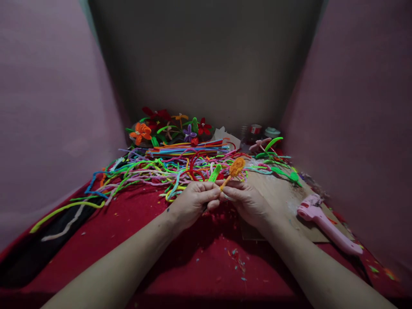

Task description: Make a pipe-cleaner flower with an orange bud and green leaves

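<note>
My left hand (196,201) and my right hand (246,201) meet over the front of the table, both closed in a pinch. Between their fingertips stands an orange pipe-cleaner petal (237,167), its fuzzy loop at the top and its twisted stem pointing down into the fingers. My right thumb and fingers grip the stem, and my left fingertips press at its lower end. A bright green pipe-cleaner loop (215,172) rises just behind my left fingers; whether they touch it I cannot tell.
Loose pipe cleaners (144,169) heap across the table, with a straight bundle (189,148) behind. Finished pipe-cleaner flowers (140,133) stand at the back left. A pink glue gun (328,223) lies on a brown board (273,201) at right. Pinkish panels flank both sides.
</note>
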A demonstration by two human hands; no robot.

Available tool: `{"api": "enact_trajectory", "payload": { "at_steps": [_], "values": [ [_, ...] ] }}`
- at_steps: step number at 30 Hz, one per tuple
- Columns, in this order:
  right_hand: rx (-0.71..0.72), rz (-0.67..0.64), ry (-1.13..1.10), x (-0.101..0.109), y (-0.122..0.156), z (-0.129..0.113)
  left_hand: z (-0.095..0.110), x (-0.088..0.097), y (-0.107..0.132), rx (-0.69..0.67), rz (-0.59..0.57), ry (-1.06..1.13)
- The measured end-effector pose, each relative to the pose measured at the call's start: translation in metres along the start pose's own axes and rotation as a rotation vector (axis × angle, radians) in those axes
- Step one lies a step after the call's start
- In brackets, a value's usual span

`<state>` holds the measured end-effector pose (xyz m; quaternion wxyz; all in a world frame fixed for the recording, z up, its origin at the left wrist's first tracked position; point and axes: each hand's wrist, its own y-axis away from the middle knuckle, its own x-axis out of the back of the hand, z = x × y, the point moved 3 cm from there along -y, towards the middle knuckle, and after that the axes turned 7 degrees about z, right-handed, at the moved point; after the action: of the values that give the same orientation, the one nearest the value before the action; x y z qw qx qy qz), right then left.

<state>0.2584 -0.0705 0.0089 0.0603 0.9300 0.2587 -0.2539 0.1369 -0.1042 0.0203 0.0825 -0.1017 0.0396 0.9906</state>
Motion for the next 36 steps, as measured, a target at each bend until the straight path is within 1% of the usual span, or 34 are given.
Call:
{"api": "enact_trajectory", "payload": {
  "at_steps": [6,9,11,12,13,15,17,20,22,24,27,29,31,33,36],
  "values": [
    [-0.06,0.002,-0.06,0.0,0.0,0.002,-0.002,-0.002,0.001,0.007,-0.053,0.097],
    [-0.05,0.029,-0.089,0.0,0.0,0.001,-0.001,-0.004,0.002,0.031,-0.103,0.174],
    [-0.031,0.04,-0.084,0.001,0.0,0.0,0.0,-0.005,0.001,0.033,-0.108,0.152],
    [-0.023,0.046,-0.074,0.001,0.0,-0.001,0.001,-0.005,0.001,0.021,-0.097,0.105],
    [-0.013,0.057,-0.063,0.002,0.0,-0.001,0.002,-0.005,0.001,-0.003,-0.073,0.03],
    [0.015,0.088,-0.041,0.004,-0.001,-0.002,0.005,-0.004,0.002,-0.1,0.003,-0.208],
    [0.028,0.131,-0.027,0.006,-0.001,-0.001,0.008,-0.004,0.004,-0.265,0.099,-0.531],
    [0.014,0.2,-0.046,0.007,-0.001,0.002,0.009,-0.006,0.009,-0.553,0.245,-1.048],
    [0.012,0.238,-0.07,0.007,-0.001,0.005,0.006,-0.008,0.01,-0.697,0.31,-1.313],
    [0.018,0.247,-0.068,0.006,0.0,0.007,0.002,-0.009,0.011,-0.8,0.339,-1.482],
    [0.073,0.243,0.002,0.006,0.0,0.008,-0.001,-0.009,0.01,-0.901,0.35,-1.634],
    [0.111,0.254,0.058,0.005,0.001,0.007,-0.001,-0.008,0.009,-0.928,0.338,-1.671],
    [0.119,0.257,0.085,0.003,0.002,0.006,-0.001,-0.006,0.008,-0.919,0.336,-1.633],
    [0.111,0.224,0.084,0.0,0.003,0.005,0.0,-0.004,0.008,-0.885,0.356,-1.528],
    [0.121,0.142,0.084,-0.005,0.005,0.003,0.002,-0.003,0.008,-0.781,0.368,-1.304]
  ]
}}
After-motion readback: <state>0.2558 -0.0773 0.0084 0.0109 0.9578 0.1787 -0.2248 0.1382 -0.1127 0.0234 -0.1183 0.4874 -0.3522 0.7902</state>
